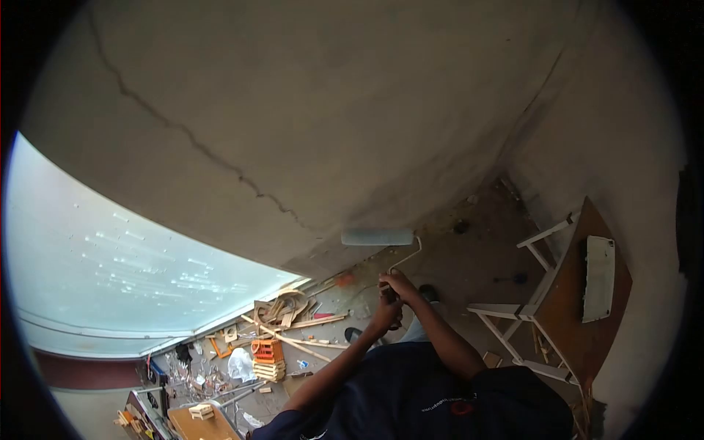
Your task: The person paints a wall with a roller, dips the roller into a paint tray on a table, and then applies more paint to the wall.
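A paint roller with a pale, wide sleeve is level against or close to the lower part of the grey wall; whether it touches cannot be told. Its bent wire frame runs down to a handle gripped by both my hands. My right hand is closed around the upper part of the handle, near the wire. Just below, my left hand is wrapped round the lower part. The fingers hide most of the handle.
On the right stands a brown-topped table with white legs, bearing a long whitish tray. Wood strips, an orange crate and plastic litter cover the floor at lower left. A bright window is at left; a crack crosses the wall.
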The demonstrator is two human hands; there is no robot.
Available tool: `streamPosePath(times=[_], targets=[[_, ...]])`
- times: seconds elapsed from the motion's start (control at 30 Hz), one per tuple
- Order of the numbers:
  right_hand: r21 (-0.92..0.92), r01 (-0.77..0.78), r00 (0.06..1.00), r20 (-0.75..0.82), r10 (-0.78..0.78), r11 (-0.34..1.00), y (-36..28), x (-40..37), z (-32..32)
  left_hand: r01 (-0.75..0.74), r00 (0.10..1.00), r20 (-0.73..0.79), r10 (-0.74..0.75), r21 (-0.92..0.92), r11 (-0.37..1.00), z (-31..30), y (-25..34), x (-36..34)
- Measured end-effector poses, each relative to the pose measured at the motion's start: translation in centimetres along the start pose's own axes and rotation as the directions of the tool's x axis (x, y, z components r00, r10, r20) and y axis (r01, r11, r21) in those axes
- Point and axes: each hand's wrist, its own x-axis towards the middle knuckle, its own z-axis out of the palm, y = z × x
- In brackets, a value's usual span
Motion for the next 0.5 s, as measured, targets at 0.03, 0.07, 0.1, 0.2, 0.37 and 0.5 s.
streamPosePath(times=[0.03,0.07,0.1,0.2,0.37,0.5], targets=[[0.051,-0.044,0.999,-0.029,0.046,0.998,-1.5,-0.7,-1.4,-0.088,0.996,0.0,0.088,0.042,0.995,1.9,0.2,0.1],[0.102,-0.086,0.994,-0.055,0.092,0.991,-2.7,-1.0,-3.1,-0.084,0.995,0.061,0.08,0.055,0.995,3.6,0.7,0.9],[0.125,-0.045,0.997,-0.056,0.052,0.991,-3.3,-0.5,-5.4,-0.085,0.993,0.088,0.081,0.046,0.995,5.4,1.0,2.0],[0.055,0.085,0.993,-0.084,-0.08,0.995,-7.0,1.3,-13.2,-0.15,0.964,0.208,0.166,-0.092,0.984,12.2,3.7,5.1],[-0.335,0.209,0.968,-0.06,-0.242,0.919,-15.7,0.1,-22.7,0.014,0.934,0.354,0.046,-0.164,0.986,22.8,4.3,12.1],[-0.566,0.25,0.965,0.083,-0.248,0.785,-18.9,1.8,-30.6,-0.475,0.717,0.602,0.351,0.054,0.878,28.9,0.3,20.5]])
